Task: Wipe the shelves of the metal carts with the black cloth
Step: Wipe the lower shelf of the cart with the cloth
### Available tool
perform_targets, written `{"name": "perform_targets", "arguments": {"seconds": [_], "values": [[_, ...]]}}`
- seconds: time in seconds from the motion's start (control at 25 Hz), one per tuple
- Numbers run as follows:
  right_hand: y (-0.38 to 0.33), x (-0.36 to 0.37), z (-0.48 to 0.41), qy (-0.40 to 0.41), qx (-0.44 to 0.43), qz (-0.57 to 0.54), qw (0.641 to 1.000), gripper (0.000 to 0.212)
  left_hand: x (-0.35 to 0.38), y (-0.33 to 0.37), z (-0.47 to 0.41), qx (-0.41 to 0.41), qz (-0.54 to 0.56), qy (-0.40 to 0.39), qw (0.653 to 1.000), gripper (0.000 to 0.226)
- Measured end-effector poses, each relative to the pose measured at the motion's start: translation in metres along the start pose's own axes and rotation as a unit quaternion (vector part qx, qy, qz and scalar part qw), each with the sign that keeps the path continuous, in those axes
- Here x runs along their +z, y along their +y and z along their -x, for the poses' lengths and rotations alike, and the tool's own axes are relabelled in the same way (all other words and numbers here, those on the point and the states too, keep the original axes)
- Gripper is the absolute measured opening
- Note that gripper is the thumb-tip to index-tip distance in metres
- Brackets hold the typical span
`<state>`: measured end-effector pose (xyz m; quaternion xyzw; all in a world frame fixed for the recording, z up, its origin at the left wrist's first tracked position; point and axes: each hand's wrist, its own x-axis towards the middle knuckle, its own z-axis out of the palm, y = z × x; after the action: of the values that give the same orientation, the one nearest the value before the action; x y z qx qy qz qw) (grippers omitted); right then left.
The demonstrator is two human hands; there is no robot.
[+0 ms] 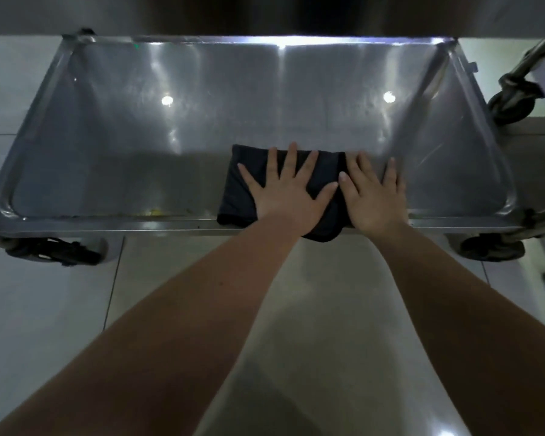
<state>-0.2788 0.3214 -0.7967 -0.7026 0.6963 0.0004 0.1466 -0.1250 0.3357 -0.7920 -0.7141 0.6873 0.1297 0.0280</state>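
Note:
A folded black cloth (239, 190) lies on the low shelf (139, 136) of a stainless steel cart, at the shelf's near edge and right of centre. Its lower fold hangs slightly over the front rim. My left hand (288, 193) presses flat on the middle of the cloth with its fingers spread. My right hand (373, 196) lies flat beside it, thumb and inner fingers on the cloth's right end, outer fingers on bare metal. Both forearms reach in from below.
The shelf has a raised rim all round, and an upper shelf (265, 14) overhangs its far side. Cart wheels (54, 250) stand under the near corners. A second cart's caster and leg (513, 102) stand at the right. The floor is pale tile (44, 309).

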Motion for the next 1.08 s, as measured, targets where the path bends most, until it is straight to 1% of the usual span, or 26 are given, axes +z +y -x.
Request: {"name": "perform_targets", "arguments": {"seconds": [0.08, 0.16, 0.24, 0.28, 0.36, 0.4, 0.52, 0.6, 0.68, 0.76, 0.88, 0.96, 1.0, 1.04, 1.08], "values": [[0.001, 0.002, -0.003, 0.003, -0.005, 0.019, 1.000, 0.058, -0.004, -0.039, -0.005, -0.014, -0.018, 0.018, 1.000, 0.078], [0.003, 0.003, -0.004, 0.002, -0.014, 0.051, 0.999, 0.064, -0.012, -0.097, -0.008, -0.053, -0.024, 0.037, 0.998, 0.081], [-0.001, 0.006, -0.003, -0.001, -0.021, 0.075, 0.997, 0.070, -0.019, -0.149, -0.005, -0.103, -0.032, 0.031, 0.994, 0.083], [-0.004, 0.009, -0.003, 0.001, -0.021, 0.083, 0.996, 0.071, -0.022, -0.161, -0.004, -0.126, -0.037, 0.023, 0.991, 0.084], [-0.010, 0.010, -0.003, 0.002, -0.015, 0.094, 0.995, 0.069, -0.020, -0.145, -0.011, -0.142, -0.033, 0.010, 0.989, 0.084], [-0.011, 0.010, -0.004, -0.003, -0.016, 0.098, 0.995, 0.067, -0.017, -0.122, -0.016, -0.125, -0.022, 0.006, 0.992, 0.083], [-0.009, 0.007, -0.004, -0.024, -0.023, 0.117, 0.993, 0.062, -0.004, -0.042, -0.018, -0.023, -0.016, -0.002, 1.000, 0.080], [-0.006, 0.006, -0.003, -0.034, -0.019, 0.112, 0.993, 0.061, -0.002, -0.031, -0.016, 0.001, -0.018, -0.007, 1.000, 0.081], [-0.003, 0.003, -0.001, -0.043, -0.014, 0.090, 0.995, 0.061, -0.005, -0.061, -0.013, -0.005, -0.022, -0.005, 1.000, 0.084], [-0.008, 0.000, -0.002, -0.046, -0.015, 0.070, 0.996, 0.063, -0.011, -0.115, -0.005, -0.042, -0.030, 0.008, 0.999, 0.087], [-0.015, -0.003, -0.002, -0.057, -0.006, 0.090, 0.994, 0.063, -0.022, -0.179, 0.008, -0.094, -0.026, 0.001, 0.995, 0.090], [-0.018, -0.007, 0.003, -0.061, 0.015, 0.093, 0.994, 0.063, -0.025, -0.191, 0.013, -0.092, -0.021, -0.011, 0.995, 0.091], [-0.023, -0.009, 0.004, -0.051, 0.023, 0.085, 0.995, 0.063, -0.026, -0.191, 0.014, -0.086, -0.016, -0.016, 0.996, 0.093], [-0.036, -0.010, 0.003, -0.029, 0.012, 0.075, 0.997, 0.063, -0.027, -0.191, 0.014, -0.082, -0.010, -0.019, 0.996, 0.096], [-0.057, -0.009, 0.000, -0.008, -0.022, 0.065, 0.998, 0.063, -0.027, -0.189, 0.014, -0.080, -0.005, -0.021, 0.997, 0.100]]}}
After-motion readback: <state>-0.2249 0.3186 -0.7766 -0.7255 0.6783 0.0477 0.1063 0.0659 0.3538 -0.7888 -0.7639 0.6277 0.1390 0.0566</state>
